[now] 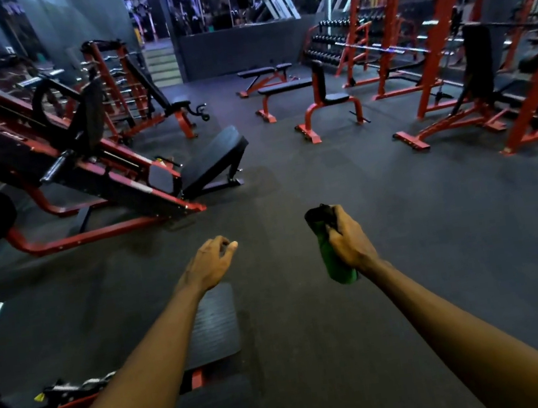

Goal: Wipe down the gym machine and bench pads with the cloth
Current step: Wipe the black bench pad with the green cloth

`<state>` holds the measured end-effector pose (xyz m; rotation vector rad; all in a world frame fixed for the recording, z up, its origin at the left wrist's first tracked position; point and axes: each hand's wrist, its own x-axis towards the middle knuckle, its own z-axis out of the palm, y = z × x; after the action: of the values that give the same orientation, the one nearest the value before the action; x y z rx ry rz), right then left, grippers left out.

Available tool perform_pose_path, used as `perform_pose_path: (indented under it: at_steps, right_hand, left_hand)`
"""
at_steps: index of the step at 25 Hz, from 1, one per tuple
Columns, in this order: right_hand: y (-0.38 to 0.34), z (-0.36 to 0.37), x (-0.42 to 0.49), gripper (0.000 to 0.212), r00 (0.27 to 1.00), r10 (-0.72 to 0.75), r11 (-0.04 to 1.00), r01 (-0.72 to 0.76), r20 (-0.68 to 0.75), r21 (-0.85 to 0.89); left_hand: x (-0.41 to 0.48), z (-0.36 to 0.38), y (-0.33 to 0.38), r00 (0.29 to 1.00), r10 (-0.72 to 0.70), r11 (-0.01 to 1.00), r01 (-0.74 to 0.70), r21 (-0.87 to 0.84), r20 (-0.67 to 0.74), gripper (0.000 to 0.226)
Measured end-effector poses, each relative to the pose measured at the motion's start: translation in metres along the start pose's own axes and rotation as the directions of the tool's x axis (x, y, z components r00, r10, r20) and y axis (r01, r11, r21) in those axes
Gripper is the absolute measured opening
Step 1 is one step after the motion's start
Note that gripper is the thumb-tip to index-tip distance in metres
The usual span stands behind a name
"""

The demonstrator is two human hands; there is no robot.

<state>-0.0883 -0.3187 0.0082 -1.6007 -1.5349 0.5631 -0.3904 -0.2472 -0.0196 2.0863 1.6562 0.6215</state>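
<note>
My right hand (349, 244) grips a green bottle with a black top (332, 257), held upright over the dark floor. My left hand (212, 263) hovers beside it with fingers loosely curled and nothing in it. No cloth is visible. A black ribbed pad (215, 322) of a red-framed machine lies just below my left forearm. Ahead on the left stands a red leg press machine with a tilted black back pad (212, 158). Further off are a flat bench (284, 87), a second bench (262, 70) and a seat with an upright back (335, 97).
Red power racks (438, 41) line the right side, with a dumbbell rack (334, 39) behind them. A barbell stand (116, 83) is at the back left, beside steps (163, 63). Open dark rubber floor (325, 168) stretches between the machines.
</note>
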Motion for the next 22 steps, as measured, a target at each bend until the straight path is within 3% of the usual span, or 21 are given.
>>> perform_pose_path:
  at_steps: [10,22]
  right_hand:
    - [0.026,0.013,0.239,0.027,1.000,-0.016,1.000,0.016,-0.017,0.007]
    - [0.113,0.063,0.536,0.028,0.998,-0.023,1.000,0.022,0.052,0.018]
  left_hand:
    - [0.249,-0.006,-0.038,0.998,-0.058,0.998,0.057,-0.031,-0.036,0.034]
    - [0.518,0.039,-0.077,0.988,-0.152,0.988,0.151,-0.003,-0.008,0.034]
